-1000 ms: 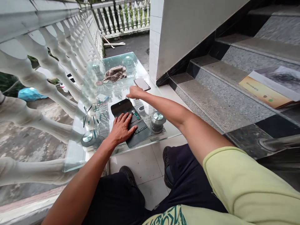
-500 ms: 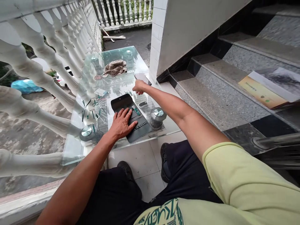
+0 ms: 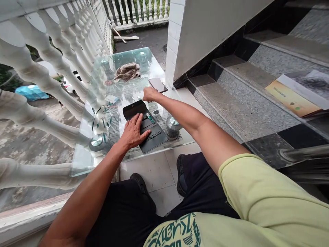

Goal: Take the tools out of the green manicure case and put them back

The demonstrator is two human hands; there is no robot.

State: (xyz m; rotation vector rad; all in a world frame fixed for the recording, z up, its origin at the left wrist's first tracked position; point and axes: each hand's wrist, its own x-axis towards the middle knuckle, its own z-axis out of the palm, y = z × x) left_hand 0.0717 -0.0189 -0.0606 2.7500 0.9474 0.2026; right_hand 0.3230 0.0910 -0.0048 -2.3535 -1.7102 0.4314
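My left hand (image 3: 132, 132) lies flat with fingers spread on an unfolded black tool case (image 3: 155, 140) with a row of elastic loops. A green and silver nail clipper (image 3: 150, 118) sits in the case just right of those fingers. Beyond the case, my right hand (image 3: 149, 94) is lowered to the glass table (image 3: 125, 156) with its fingers curled together. What lies under its fingertips is hidden. A small silver piece (image 3: 139, 98) shows at their left. Behind that hand lies a phone (image 3: 158, 85).
Small green-handled tools, with scissors (image 3: 106, 110) among them, lie at the table's left. A crumpled brown cloth (image 3: 128, 71) is at the back. A dark oval object (image 3: 156, 112) lies near a round metal-capped table leg (image 3: 173, 127). Balusters flank the left, stairs (image 3: 231, 89) the right.
My right hand has moved slightly left and down over the small silver pieces, its fingers now lower. My left hand stays on the case. The view has shifted a little.
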